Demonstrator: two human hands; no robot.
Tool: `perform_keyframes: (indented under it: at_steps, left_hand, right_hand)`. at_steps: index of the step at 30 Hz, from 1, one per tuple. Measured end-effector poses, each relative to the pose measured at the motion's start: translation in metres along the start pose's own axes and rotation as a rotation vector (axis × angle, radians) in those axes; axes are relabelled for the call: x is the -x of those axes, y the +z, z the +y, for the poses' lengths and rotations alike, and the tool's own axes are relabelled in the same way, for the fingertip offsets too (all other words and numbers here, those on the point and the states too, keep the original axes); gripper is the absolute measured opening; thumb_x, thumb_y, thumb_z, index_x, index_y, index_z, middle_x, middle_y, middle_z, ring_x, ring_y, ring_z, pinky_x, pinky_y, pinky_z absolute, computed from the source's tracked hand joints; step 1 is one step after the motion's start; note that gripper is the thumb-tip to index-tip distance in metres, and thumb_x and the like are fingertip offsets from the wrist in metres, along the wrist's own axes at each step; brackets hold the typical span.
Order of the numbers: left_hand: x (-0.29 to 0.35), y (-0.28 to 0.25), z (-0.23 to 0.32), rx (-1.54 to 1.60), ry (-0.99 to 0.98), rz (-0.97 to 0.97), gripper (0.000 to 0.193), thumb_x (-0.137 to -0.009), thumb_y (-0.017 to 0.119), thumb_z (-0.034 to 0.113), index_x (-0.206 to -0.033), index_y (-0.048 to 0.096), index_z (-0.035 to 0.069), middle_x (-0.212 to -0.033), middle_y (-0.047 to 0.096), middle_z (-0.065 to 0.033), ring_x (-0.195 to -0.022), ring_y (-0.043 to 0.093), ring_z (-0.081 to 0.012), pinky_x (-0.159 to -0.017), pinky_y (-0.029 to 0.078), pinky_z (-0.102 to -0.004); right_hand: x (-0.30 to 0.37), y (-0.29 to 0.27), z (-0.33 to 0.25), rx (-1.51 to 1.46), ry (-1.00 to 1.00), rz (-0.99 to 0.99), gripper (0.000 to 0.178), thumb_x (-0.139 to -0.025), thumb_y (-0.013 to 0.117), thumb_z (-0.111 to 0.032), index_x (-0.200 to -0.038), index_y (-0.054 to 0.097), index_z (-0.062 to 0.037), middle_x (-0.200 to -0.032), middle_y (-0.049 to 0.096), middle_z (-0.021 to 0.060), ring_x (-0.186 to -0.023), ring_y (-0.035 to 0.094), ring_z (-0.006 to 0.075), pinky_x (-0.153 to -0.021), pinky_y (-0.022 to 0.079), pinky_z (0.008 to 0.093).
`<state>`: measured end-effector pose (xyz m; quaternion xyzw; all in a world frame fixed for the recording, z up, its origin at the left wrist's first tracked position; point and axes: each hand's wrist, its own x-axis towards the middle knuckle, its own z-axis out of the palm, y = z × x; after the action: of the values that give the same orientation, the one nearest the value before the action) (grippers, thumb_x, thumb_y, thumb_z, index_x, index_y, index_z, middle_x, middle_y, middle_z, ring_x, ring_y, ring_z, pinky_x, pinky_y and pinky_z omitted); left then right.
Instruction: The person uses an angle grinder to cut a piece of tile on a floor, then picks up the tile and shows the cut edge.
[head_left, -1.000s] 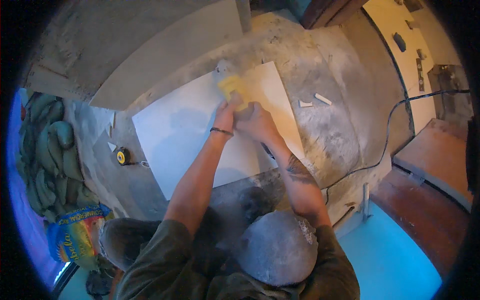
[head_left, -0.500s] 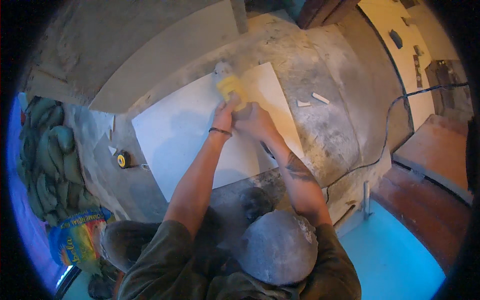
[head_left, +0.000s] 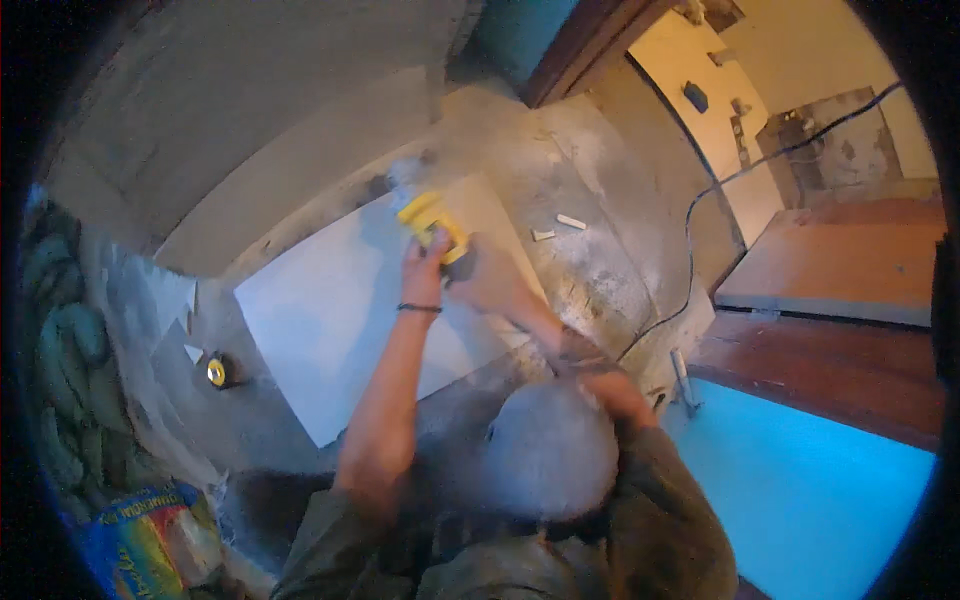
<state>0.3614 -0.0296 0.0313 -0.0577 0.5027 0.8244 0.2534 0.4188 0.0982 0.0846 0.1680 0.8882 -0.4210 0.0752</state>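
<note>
A yellow angle grinder (head_left: 435, 222) is held in both my hands over the far part of a large white tile (head_left: 340, 270). My left hand (head_left: 424, 268) is closed round the side of its yellow body. Behind it my right hand (head_left: 482, 275), blurred by motion, grips the dark rear end. The tool's head points away from me, at the tile's far edge. Dust hazes the head, so its disc cannot be made out. The tile lies flat on a dusty grey floor (head_left: 620, 230).
A tape measure (head_left: 218, 372) lies left of the tile, near white scraps (head_left: 193, 353). Two small offcuts (head_left: 570, 222) lie to the right. A black cord (head_left: 690, 240) crosses the right side. Dark sacks (head_left: 75, 340) stand far left. My dusty bent knee (head_left: 555, 450) is close below.
The view has shifted, so the tile and floor items sit lower and further left. Both hands still hold the angle grinder, now nearer the tile's far edge, with dust about its head.
</note>
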Motion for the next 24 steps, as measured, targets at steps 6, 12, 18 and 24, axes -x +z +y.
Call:
perform_keyframes:
  at_steps: [6, 12, 18, 24]
  left_hand:
    - [0.024, 0.017, 0.002, -0.037, 0.032, -0.021, 0.045, -0.097, 0.066, 0.037, -0.126, 0.059, 0.003, -0.115, 0.068, -0.0070, -0.103, 0.064, -0.0150, -0.085, 0.053, -0.0337]
    - [0.015, 0.001, 0.020, -0.033, 0.032, 0.005, 0.041, -0.096, 0.069, 0.027, -0.129, 0.057, 0.005, -0.116, 0.066, -0.0066, -0.105, 0.065, -0.0168, -0.091, 0.053, -0.0335]
    - [0.024, -0.033, -0.013, -0.179, -0.085, 0.012, 0.046, -0.099, 0.064, 0.033, -0.132, 0.056, 0.002, -0.121, 0.066, -0.0084, -0.110, 0.063, -0.0176, -0.096, 0.050, -0.0341]
    - [-0.003, -0.051, -0.024, -0.146, -0.105, 0.067, 0.039, -0.101, 0.063, 0.030, -0.129, 0.058, 0.003, -0.116, 0.066, -0.0051, -0.105, 0.064, -0.0142, -0.092, 0.052, -0.0315]
  right_hand:
    - [0.038, -0.044, -0.058, 0.167, 0.018, -0.141, 0.077, -0.076, 0.083, -0.039, -0.128, 0.046, 0.0055, -0.090, 0.070, 0.0171, -0.082, 0.070, 0.0282, -0.073, 0.056, 0.0413]
    - [0.003, -0.007, -0.029, -0.001, -0.025, 0.002, 0.066, -0.060, 0.086, -0.040, -0.103, 0.058, 0.0017, -0.092, 0.069, 0.0233, -0.085, 0.068, 0.0401, -0.076, 0.054, 0.0467]
    - [0.013, 0.039, 0.006, -0.153, 0.111, -0.077, 0.070, -0.062, 0.087, -0.036, -0.108, 0.050, 0.0008, -0.093, 0.069, 0.0254, -0.090, 0.069, 0.0437, -0.078, 0.055, 0.0477]
    - [-0.013, 0.042, 0.015, -0.154, 0.062, -0.100, 0.070, -0.066, 0.086, -0.035, -0.111, 0.049, 0.0028, -0.090, 0.069, 0.0258, -0.087, 0.070, 0.0439, -0.076, 0.056, 0.0478]
